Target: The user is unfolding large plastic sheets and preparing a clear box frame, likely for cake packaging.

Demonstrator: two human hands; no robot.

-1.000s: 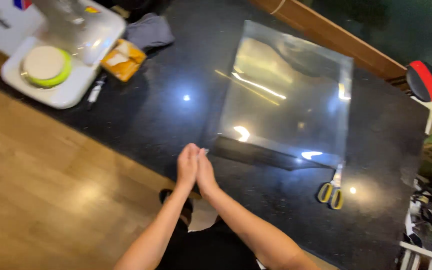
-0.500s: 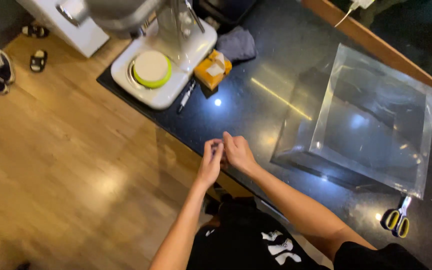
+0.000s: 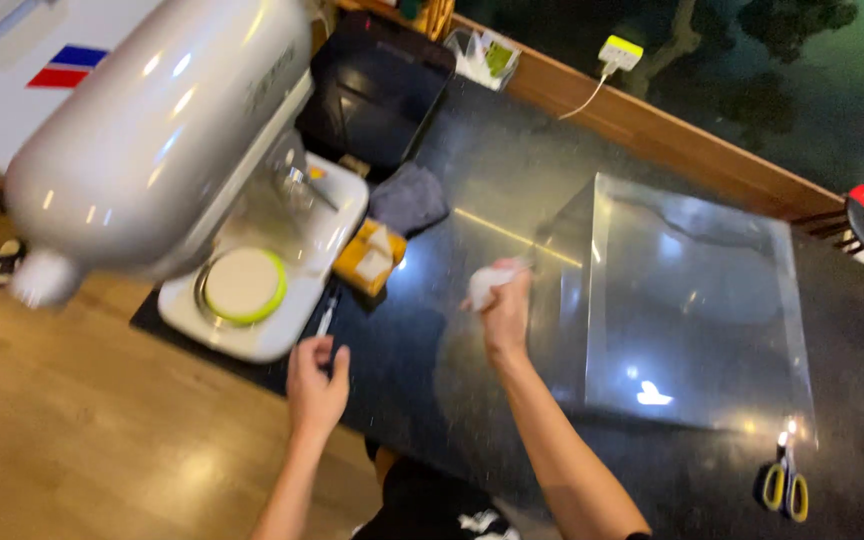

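You are hovering your left hand [image 3: 316,385], fingers loosely curled and empty, by the white stand mixer [image 3: 167,150], while your right hand [image 3: 504,310] is clenching what looks like a crumpled white wad [image 3: 485,282] above the dark countertop [image 3: 512,180], just beside the clear acrylic sheet [image 3: 697,300], so next you need a steady wipe.

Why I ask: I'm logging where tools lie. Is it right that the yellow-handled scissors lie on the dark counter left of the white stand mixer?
Not quite: in the head view the yellow-handled scissors lie on the dark counter far right of the white stand mixer.
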